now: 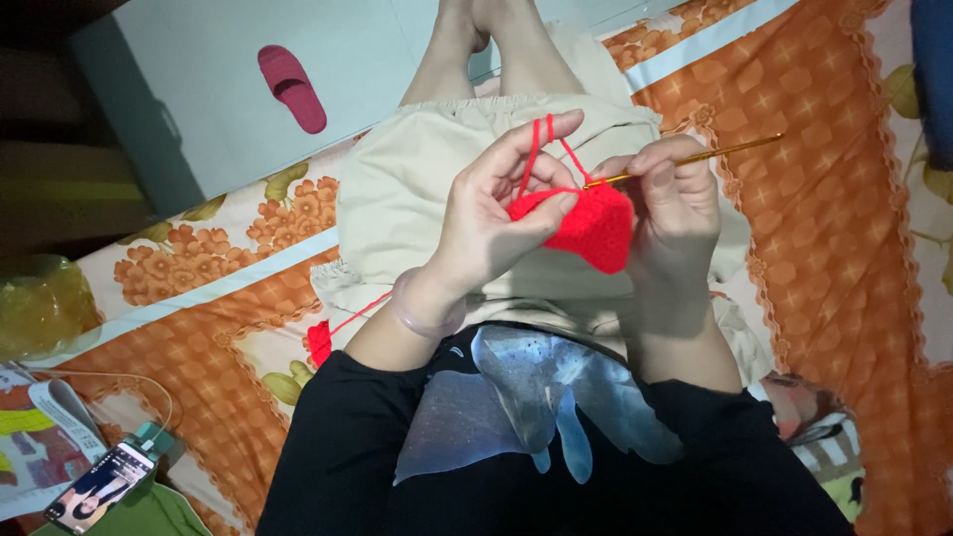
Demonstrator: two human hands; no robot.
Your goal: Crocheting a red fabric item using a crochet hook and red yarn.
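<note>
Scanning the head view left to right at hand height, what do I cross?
Yellow plastic bag → pink slipper → left hand with red yarn looped over its fingers → red crochet piece → right hand → golden crochet hook, its tail sticking out right.

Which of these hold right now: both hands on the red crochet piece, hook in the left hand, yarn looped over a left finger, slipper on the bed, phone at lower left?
1. Both hands touch the red crocheted yarn piece. True.
2. The left hand holds the thin golden metal crochet hook. False: the right hand holds it.
3. The red yarn strand runs over a raised left finger. True.
4. The dark pink slipper lies on the orange floral bedsheet. False: it lies on the pale floor beyond the bed.
5. A smartphone with a lit screen lies at lower left. True.
</note>
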